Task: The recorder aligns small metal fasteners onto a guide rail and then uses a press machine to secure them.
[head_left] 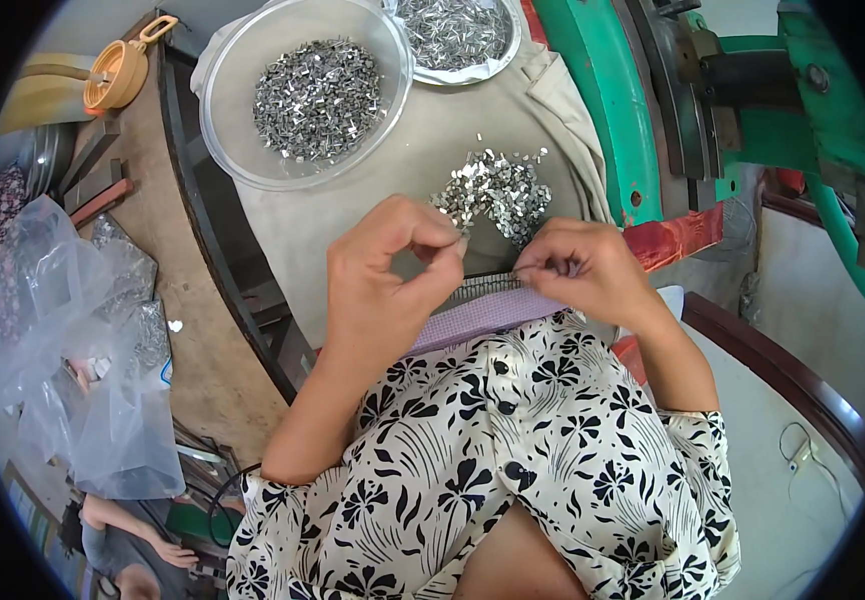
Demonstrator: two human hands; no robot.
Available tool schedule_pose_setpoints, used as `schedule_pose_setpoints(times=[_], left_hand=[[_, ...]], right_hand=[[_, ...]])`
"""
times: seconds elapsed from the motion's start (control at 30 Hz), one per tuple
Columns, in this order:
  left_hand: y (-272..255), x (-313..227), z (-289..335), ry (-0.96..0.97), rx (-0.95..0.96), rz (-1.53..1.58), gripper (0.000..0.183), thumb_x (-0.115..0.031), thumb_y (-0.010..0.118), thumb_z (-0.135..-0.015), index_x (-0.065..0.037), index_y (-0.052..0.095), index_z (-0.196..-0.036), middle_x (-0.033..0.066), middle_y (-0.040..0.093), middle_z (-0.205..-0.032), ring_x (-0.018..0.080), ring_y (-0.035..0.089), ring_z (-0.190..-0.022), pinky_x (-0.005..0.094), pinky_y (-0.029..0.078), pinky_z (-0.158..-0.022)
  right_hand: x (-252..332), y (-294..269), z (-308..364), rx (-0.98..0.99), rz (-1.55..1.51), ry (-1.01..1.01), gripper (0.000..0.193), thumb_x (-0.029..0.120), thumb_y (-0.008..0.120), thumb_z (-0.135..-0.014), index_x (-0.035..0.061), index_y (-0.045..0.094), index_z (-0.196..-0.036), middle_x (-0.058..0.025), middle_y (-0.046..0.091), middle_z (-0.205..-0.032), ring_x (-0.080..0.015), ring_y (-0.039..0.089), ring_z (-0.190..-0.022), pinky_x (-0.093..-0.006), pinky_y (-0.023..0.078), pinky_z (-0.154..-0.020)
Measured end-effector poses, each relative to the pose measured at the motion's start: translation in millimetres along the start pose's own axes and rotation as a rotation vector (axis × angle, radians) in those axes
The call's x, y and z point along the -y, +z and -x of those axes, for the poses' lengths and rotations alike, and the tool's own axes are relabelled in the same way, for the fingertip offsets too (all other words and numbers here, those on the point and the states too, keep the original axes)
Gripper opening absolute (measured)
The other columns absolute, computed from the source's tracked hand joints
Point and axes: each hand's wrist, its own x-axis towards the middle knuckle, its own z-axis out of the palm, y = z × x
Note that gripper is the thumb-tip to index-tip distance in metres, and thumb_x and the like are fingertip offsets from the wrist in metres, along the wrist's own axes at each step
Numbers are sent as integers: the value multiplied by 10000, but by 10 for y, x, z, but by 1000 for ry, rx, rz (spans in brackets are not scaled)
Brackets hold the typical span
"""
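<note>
My left hand (392, 270) is closed in a pinch, thumb against forefinger, at the near left edge of a loose pile of small shiny metal pieces (492, 190). Whatever lies between those fingertips is too small to name. Close to my body, my right hand (587, 265) pinches at the right end of a dark strip with a row of fine upright lines (482, 287). Its curled fingers hide what they grip. Directly below the strip lies a lilac textured cloth (472, 318).
A clear plastic bowl (208, 120) of small metal pieces stands far left on the beige cloth (282, 215). Behind, a second bowl (515, 45) holds thin metal pins. A green machine (592, 90) borders the right. Plastic bags (122, 440) lie left; another person's hand (174, 553) shows lower left.
</note>
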Motion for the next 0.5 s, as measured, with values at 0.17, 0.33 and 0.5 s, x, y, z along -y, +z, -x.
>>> schedule_pose_setpoints(times=[0.17, 0.33, 0.5], left_hand=[[-48, -10, 102, -98, -55, 123, 132, 121, 665, -789, 14, 609, -843, 57, 638, -870, 99, 598, -779, 242, 501, -708], [-93, 7, 166, -114, -73, 177, 128, 125, 666, -806, 17, 614, -854, 68, 638, -916, 100, 597, -822, 243, 501, -734], [-118, 26, 192, -145, -81, 210, 134, 125, 663, -817, 7, 623, -866, 67, 636, -921, 103, 602, -846, 250, 503, -752]], right_hand=[[-6, -50, -58, 14, -525, 356, 95, 61, 735, -877, -8, 737, -942, 17, 703, -842, -13, 584, -718, -204, 465, -610], [39, 18, -102, -25, -605, 399, 109, 71, 734, -886, -13, 736, -956, 15, 700, -840, -15, 577, -709, -202, 465, -624], [70, 205, -142, -123, -277, 280, 67, 45, 737, -861, 9, 732, -917, 36, 635, -770, -19, 505, -635, -206, 391, -574]])
